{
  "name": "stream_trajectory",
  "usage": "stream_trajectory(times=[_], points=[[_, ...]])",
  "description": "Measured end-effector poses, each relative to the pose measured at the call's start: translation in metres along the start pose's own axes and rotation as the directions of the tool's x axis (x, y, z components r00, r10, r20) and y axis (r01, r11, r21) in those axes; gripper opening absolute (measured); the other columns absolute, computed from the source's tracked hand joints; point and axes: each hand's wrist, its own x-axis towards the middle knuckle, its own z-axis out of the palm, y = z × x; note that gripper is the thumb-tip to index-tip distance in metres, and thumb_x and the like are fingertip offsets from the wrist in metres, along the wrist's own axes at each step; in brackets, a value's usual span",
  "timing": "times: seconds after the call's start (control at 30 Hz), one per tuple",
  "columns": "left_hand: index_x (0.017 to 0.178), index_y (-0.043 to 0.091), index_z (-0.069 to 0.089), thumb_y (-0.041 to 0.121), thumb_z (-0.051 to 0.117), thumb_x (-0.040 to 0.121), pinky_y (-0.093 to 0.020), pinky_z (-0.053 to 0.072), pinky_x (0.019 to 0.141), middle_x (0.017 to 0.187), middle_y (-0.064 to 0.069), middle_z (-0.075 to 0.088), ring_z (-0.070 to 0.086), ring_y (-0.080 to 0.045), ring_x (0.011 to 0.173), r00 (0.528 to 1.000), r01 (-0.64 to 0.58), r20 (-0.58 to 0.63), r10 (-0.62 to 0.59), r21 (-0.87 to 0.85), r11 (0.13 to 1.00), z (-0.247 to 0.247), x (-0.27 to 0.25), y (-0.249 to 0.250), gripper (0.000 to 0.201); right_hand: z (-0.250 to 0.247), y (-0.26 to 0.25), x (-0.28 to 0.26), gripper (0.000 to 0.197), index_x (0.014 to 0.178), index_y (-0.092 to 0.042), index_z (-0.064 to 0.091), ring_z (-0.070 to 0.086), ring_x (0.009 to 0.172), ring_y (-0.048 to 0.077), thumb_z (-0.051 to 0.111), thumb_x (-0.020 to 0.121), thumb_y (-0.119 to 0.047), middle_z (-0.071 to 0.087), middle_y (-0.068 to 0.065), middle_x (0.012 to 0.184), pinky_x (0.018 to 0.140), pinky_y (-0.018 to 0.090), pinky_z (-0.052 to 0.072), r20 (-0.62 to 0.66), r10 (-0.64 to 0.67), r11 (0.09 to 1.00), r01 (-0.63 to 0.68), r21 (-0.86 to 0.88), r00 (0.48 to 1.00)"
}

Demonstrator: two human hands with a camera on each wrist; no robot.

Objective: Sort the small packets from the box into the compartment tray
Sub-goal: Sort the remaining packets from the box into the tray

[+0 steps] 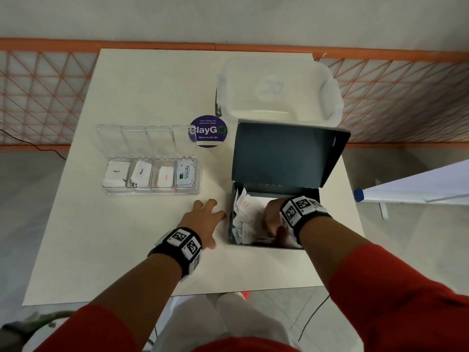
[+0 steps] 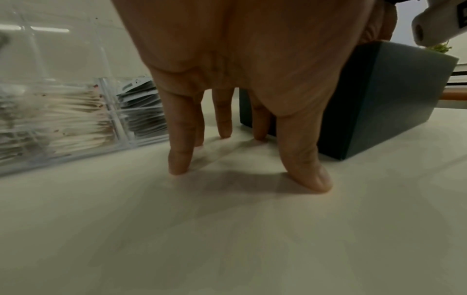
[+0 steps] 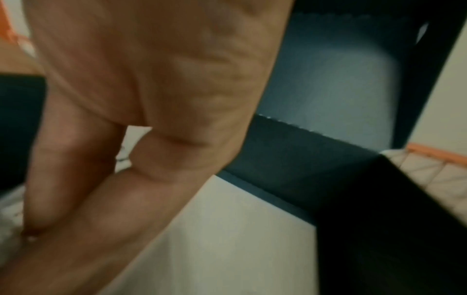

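4 compartments of the clear plastic compartment tray [image 1: 152,190] hold sorted packets. My left hand [image 1: 203,221], fingers spread, braces on the white table [image 1: 127,250]. My right hand [image 1: 272,219] digs among loose packets [image 1: 245,204] inside the dark cardboard box [image 1: 279,153]; grip unclear.

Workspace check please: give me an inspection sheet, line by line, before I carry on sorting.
Surface: white table, left hand resting on it with fingertips down, holding nothing.
Job's things: dark box open, lid up, loose packets inside; clear tray lid open, four compartments each holding packets, rightmost reads Stevia.
Clutter: round purple sticker behind the tray; clear plastic tub behind the box.
Grippers: right hand down in the box among packets; whether it grips one is not clear, wrist view blurred.
Cables: dark cable on the floor by the near table edge; another far left.
Surroundings: orange mesh barrier behind the table.
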Motion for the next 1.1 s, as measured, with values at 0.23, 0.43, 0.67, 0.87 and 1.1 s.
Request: stream_trajectory(times=[0.23,0.43,0.67,0.87,1.1], points=[[0.14,0.029,0.034,0.026,0.066,0.081,-0.04,0.048,0.089,0.148,0.001,0.026,0.031,-0.028,0.129,0.998,-0.031,-0.066,0.024,-0.107,0.994,-0.001,-0.004,-0.006,0.068,-0.013,-0.018,0.028,0.014,0.095,-0.004,0.066,0.074,0.09,0.032,0.062,0.087,0.006,0.073,0.018,0.098,0.089,0.046,0.058,0.041,-0.041,0.705,0.0,0.709,0.998],[0.148,0.031,0.018,0.04,0.057,0.088,-0.028,0.042,0.092,0.143,0.001,0.047,0.053,-0.021,0.12,0.984,-0.108,-0.176,0.009,-0.56,0.822,-0.025,-0.001,0.005,0.072,-0.008,-0.018,0.029,0.062,0.148,-0.022,0.042,0.068,0.081,0.026,0.059,0.091,-0.002,0.064,0.016,0.123,0.064,0.033,0.058,-0.145,-0.013,0.762,0.103,0.639,0.989],[0.146,0.046,0.004,0.049,0.082,0.066,-0.027,0.045,0.089,0.144,-0.001,0.047,0.061,-0.015,0.101,0.994,-0.099,-0.103,0.038,-0.687,0.72,-0.017,0.004,0.009,0.112,-0.009,-0.04,0.026,0.037,0.129,-0.012,0.057,0.063,0.094,0.023,0.061,0.093,-0.005,0.066,0.005,0.1,0.081,0.033,0.052,-0.083,-0.174,0.909,0.192,0.37,0.981],[0.137,0.063,-0.012,0.052,0.082,0.064,-0.033,0.046,0.098,0.151,-0.004,0.039,0.063,-0.026,0.107,0.995,-0.096,-0.063,0.072,-0.649,0.755,-0.019,0.003,0.004,0.12,-0.009,-0.026,0.019,0.03,0.119,-0.02,0.068,0.053,0.072,0.008,0.059,0.092,-0.008,0.064,-0.005,0.098,0.057,0.018,0.04,-0.043,-0.201,0.954,0.205,0.218,0.979],[0.146,0.051,-0.008,0.046,0.083,0.068,-0.039,0.047,0.099,0.147,-0.006,0.044,0.063,-0.032,0.104,0.997,-0.075,-0.049,0.057,-0.645,0.761,-0.023,-0.002,0.006,0.12,-0.011,-0.028,0.025,0.04,0.134,-0.006,0.055,0.058,0.12,0.031,0.053,0.094,-0.006,0.06,0.015,0.132,0.098,0.035,0.047,-0.3,-0.152,0.958,0.216,0.191,0.942]])
